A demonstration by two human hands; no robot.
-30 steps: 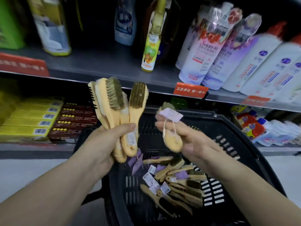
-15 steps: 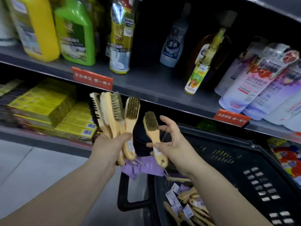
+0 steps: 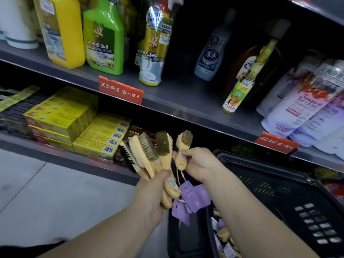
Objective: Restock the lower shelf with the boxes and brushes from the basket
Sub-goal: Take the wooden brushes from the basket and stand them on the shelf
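Just in front of the lower shelf (image 3: 55,155), the left hand (image 3: 150,192) is wrapped round the handles of a bunch of brushes (image 3: 145,151), fanned out with bristles up (how many there are is hard to tell where they overlap). Close beside it, the right hand (image 3: 199,164) has its fingers curled round the handle of a single brush (image 3: 183,146), head up too and almost against the bunch. Purple tags (image 3: 191,198) hang on strings below both hands. The basket (image 3: 279,183), black and slotted, sits low on the right under the right forearm, with more brushes (image 3: 223,235) and white tags lying in its bottom. On the lower shelf, yellow boxes (image 3: 100,135) are stacked with barcodes facing out; dark boxes (image 3: 141,133) stand just right of them, partly hidden behind the raised bristles. Further right the shelf lies in shadow behind the hands and the basket's rim. The upper shelf (image 3: 176,101) juts out above, carrying a red label (image 3: 121,89) on its edge, a yellow bottle (image 3: 59,30), a green bottle (image 3: 104,34) and, far right, pale pouches (image 3: 305,105). Grey floor (image 3: 46,192) shows at lower left.
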